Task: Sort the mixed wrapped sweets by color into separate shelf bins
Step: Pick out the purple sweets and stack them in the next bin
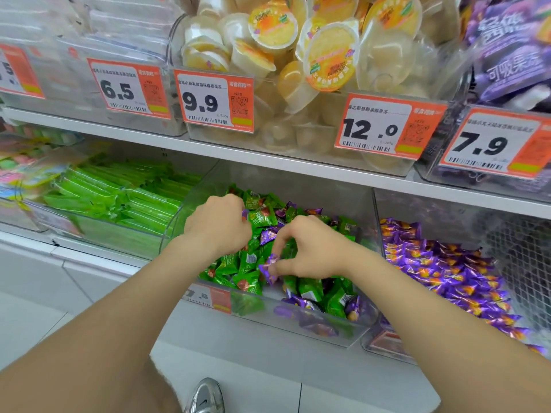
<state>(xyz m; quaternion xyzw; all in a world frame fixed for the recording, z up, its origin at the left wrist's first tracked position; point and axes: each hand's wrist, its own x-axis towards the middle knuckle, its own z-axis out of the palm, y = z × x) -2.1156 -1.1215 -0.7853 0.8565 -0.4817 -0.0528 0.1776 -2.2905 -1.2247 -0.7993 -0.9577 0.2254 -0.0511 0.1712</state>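
**Held item.** The right hand pinches one purple sweet between thumb and forefinger, just above the pile near the front of the middle bin. The sweet hangs roughly upright, tilted. Its foil is crumpled and glossy.

**Left hand.** The left hand is curled knuckles-up into the pile at the bin's left. A scrap of purple foil shows at its fingers. Whether it grips anything I cannot tell.

**Contents.** The middle bin holds mostly green sweets lying at all angles, with purple ones mixed in, thickest at front right.

**Surroundings.** The right bin, touching the middle bin, holds a purple pile and has open room at its back. The left bin holds long green packs. The upper shelf overhangs the bins close above.
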